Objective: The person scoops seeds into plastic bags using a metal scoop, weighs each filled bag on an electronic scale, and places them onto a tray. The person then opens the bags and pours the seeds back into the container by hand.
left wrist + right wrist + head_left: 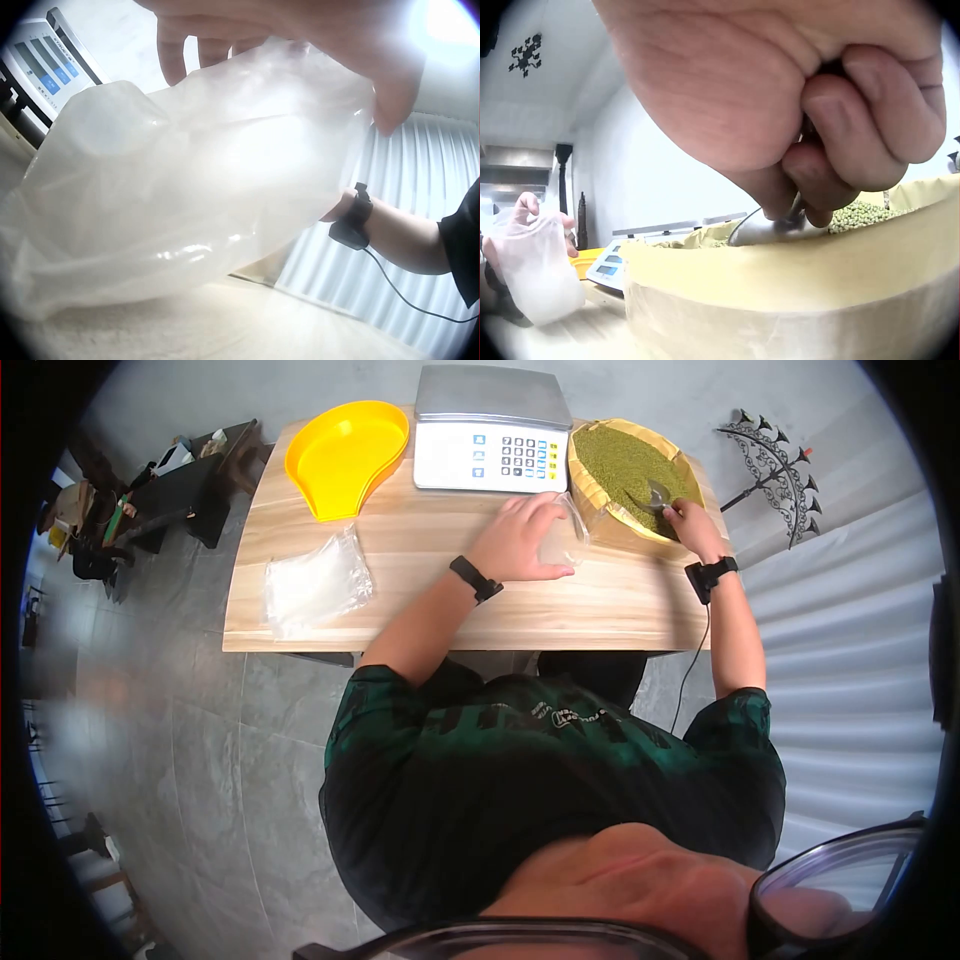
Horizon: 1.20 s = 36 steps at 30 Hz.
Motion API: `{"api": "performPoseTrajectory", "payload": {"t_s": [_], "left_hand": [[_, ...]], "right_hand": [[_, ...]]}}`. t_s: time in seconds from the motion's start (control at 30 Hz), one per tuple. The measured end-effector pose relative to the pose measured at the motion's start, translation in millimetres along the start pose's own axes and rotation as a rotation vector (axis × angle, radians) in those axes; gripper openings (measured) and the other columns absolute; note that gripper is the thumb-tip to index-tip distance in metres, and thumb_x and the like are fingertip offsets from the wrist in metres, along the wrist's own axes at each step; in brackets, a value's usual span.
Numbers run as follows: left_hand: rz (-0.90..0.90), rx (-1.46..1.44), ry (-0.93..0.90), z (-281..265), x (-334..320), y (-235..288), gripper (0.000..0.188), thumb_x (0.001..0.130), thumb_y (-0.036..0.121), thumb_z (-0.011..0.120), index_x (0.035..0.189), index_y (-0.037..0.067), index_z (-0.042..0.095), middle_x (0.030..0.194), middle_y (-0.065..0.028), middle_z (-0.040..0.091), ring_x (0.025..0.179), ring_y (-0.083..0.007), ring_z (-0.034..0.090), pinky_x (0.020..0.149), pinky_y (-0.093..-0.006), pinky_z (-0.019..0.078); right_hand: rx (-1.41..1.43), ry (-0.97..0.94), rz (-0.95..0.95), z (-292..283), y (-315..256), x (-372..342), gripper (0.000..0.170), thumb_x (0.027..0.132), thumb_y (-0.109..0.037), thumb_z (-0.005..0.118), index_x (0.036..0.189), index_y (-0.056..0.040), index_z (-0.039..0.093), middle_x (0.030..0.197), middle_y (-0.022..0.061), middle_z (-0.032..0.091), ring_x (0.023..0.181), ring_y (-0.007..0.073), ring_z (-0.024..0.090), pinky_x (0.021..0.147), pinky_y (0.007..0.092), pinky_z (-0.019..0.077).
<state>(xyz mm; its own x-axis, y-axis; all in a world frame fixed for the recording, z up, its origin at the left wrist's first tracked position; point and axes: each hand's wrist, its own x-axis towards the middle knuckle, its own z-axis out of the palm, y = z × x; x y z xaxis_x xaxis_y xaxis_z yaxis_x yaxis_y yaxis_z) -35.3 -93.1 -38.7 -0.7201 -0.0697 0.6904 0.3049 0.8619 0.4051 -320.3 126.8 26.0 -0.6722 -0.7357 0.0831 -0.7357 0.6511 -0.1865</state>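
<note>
My left hand [515, 540] holds a clear plastic bag [195, 172] upright by its mouth, thumb and fingers spread around the rim. The bag looks empty and hangs just above the wooden table, left of a round tub [590, 488] lined with yellow paper. Green mung beans [625, 463] fill the tub. At the tub's right side, my right hand [694, 528] grips the handle of a metal scoop [657, 496]. The scoop's bowl lies among the beans; in the right wrist view the curled fingers [847, 127] hide most of its handle.
A white digital scale [490, 435] with a steel platform stands at the table's back. Left of it lies a yellow scoop-shaped tray [350, 450]. Several flat plastic bags [318, 585] are stacked at the front left. A cable [690, 670] hangs from the right wrist camera.
</note>
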Motion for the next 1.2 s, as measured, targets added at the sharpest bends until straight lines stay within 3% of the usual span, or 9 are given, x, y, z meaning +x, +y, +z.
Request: {"api": "performPoseTrajectory", "payload": {"t_s": [0.13, 0.2, 0.27, 0.33, 0.37, 0.7, 0.8, 0.97, 1.2], "left_hand": [[-0.042, -0.06, 0.025, 1, 0, -4, 0.071, 0.067, 0.039, 0.084, 0.119, 0.005, 0.051, 0.133, -0.0182, 0.051, 0.123, -0.0383, 0.048, 0.105, -0.0457, 0.0377], [-0.051, -0.081, 0.027, 0, 1, -4, 0.072, 0.067, 0.038, 0.085, 0.12, 0.005, 0.05, 0.133, -0.0181, 0.051, 0.123, -0.0377, 0.049, 0.105, -0.045, 0.038], [-0.056, -0.105, 0.022, 1, 1, -5, 0.073, 0.067, 0.036, 0.085, 0.122, 0.005, 0.049, 0.132, -0.0181, 0.051, 0.123, -0.0371, 0.049, 0.105, -0.0443, 0.0383], [-0.083, -0.203, -0.007, 4, 2, -6, 0.075, 0.067, 0.033, 0.085, 0.124, 0.004, 0.045, 0.131, -0.018, 0.052, 0.122, -0.0357, 0.051, 0.105, -0.0427, 0.0392], [-0.082, -0.207, -0.013, 5, 2, -5, 0.075, 0.067, 0.033, 0.085, 0.124, 0.004, 0.045, 0.131, -0.018, 0.052, 0.122, -0.0357, 0.051, 0.105, -0.0427, 0.0392], [-0.115, -0.252, 0.02, 8, 1, -14, 0.073, 0.069, 0.037, 0.083, 0.124, 0.007, 0.045, 0.124, -0.0147, 0.056, 0.115, -0.0348, 0.054, 0.099, -0.0432, 0.0427], [-0.128, -0.232, 0.023, 4, 1, -13, 0.073, 0.069, 0.038, 0.083, 0.124, 0.007, 0.046, 0.122, -0.0142, 0.057, 0.115, -0.0347, 0.054, 0.099, -0.0432, 0.0422], [-0.127, -0.218, -0.006, 0, 2, -9, 0.072, 0.069, 0.042, 0.081, 0.122, 0.007, 0.048, 0.121, -0.0129, 0.057, 0.114, -0.0346, 0.054, 0.101, -0.0433, 0.0405], [-0.04, -0.139, -0.052, 0, 0, -8, 0.069, 0.068, 0.037, 0.083, 0.12, 0.006, 0.049, 0.122, -0.013, 0.058, 0.117, -0.0332, 0.054, 0.102, -0.0435, 0.0398]], "right_hand": [[0.051, -0.037, 0.08, -9, 5, -19, 0.032, 0.094, -0.03, 0.058, 0.099, 0.0008, 0.065, 0.089, 0.0244, 0.067, 0.087, 0.0409, 0.064, 0.076, 0.0457, 0.0484], [0.117, 0.116, 0.062, -6, 12, -37, 0.032, 0.093, -0.029, 0.06, 0.101, 0.0012, 0.064, 0.088, 0.0252, 0.067, 0.087, 0.0417, 0.064, 0.076, 0.0451, 0.0487], [0.135, 0.197, 0.025, -3, 10, -52, 0.031, 0.094, -0.028, 0.061, 0.1, 0.0016, 0.063, 0.081, 0.0216, 0.067, 0.078, 0.0361, 0.065, 0.069, 0.0419, 0.0484], [0.295, 0.119, 0.203, -4, 5, -63, 0.028, 0.095, -0.028, 0.06, 0.096, 0.0006, 0.062, 0.072, 0.0152, 0.064, 0.066, 0.0266, 0.061, 0.061, 0.0373, 0.0456], [0.418, 0.187, 0.179, 10, 15, -64, 0.026, 0.096, -0.027, 0.06, 0.094, -0.0009, 0.061, 0.066, 0.0103, 0.059, 0.059, 0.0201, 0.054, 0.056, 0.0344, 0.0421], [0.477, 0.424, 0.105, 53, 34, -63, 0.024, 0.096, -0.026, 0.06, 0.097, -0.0013, 0.061, 0.067, 0.0104, 0.056, 0.059, 0.0174, 0.05, 0.057, 0.0334, 0.0404], [0.528, 0.417, 0.104, 53, 32, -69, 0.02, 0.096, -0.022, 0.061, 0.097, -0.0024, 0.062, 0.065, 0.0041, 0.053, 0.058, 0.0126, 0.046, 0.054, 0.0299, 0.0369], [0.952, 0.196, 0.086, 41, 4, -95, 0.011, 0.097, -0.015, 0.06, 0.103, -0.0062, 0.063, 0.068, -0.0092, 0.046, 0.059, 0.001, 0.037, 0.051, 0.0203, 0.0273], [1.044, -0.143, -0.078, 31, -37, -130, 0.018, 0.096, -0.013, 0.063, 0.11, -0.0018, 0.062, 0.075, -0.0082, 0.052, 0.066, 0.0007, 0.042, 0.058, 0.0182, 0.0324]]}}
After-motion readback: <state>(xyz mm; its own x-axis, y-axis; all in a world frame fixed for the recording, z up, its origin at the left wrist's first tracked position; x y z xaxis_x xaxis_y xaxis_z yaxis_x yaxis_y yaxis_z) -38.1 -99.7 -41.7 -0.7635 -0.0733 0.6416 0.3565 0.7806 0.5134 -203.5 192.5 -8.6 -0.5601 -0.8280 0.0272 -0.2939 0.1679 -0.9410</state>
